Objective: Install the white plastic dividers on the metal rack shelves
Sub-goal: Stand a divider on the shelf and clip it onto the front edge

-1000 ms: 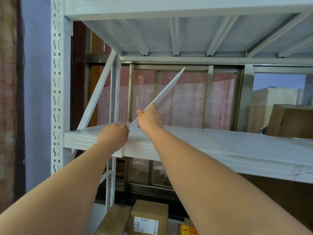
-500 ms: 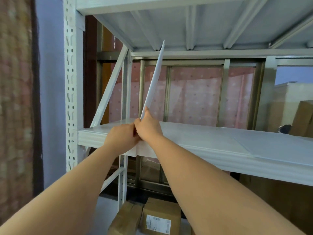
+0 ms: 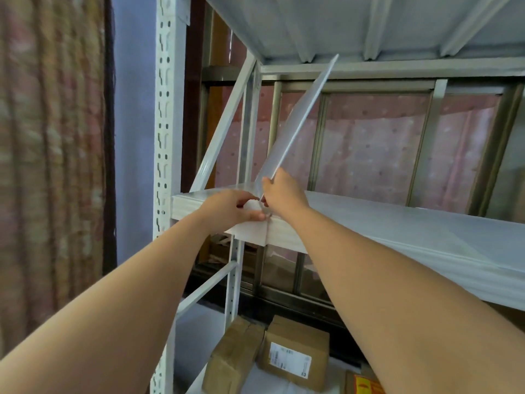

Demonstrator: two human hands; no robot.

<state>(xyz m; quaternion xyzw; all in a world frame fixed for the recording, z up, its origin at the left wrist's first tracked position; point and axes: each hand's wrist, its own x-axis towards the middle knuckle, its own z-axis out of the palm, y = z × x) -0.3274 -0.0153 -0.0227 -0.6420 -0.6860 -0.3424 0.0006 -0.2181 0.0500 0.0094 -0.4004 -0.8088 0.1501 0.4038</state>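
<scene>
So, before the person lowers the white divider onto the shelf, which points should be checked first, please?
1. Right hand has a grip on the divider at its lower end: ok.
2. Left hand steadies the lower corner at the shelf's front edge: ok.
3. Divider's top end is free of the upper shelf's ribs: cannot tell, it looks very near.
4. Shelf surface where the divider would lie shows nothing in the way: ok.
5. Divider lies flat: not ok, it stands steeply tilted.
6. Diagonal brace is apart from the divider: ok.
</scene>
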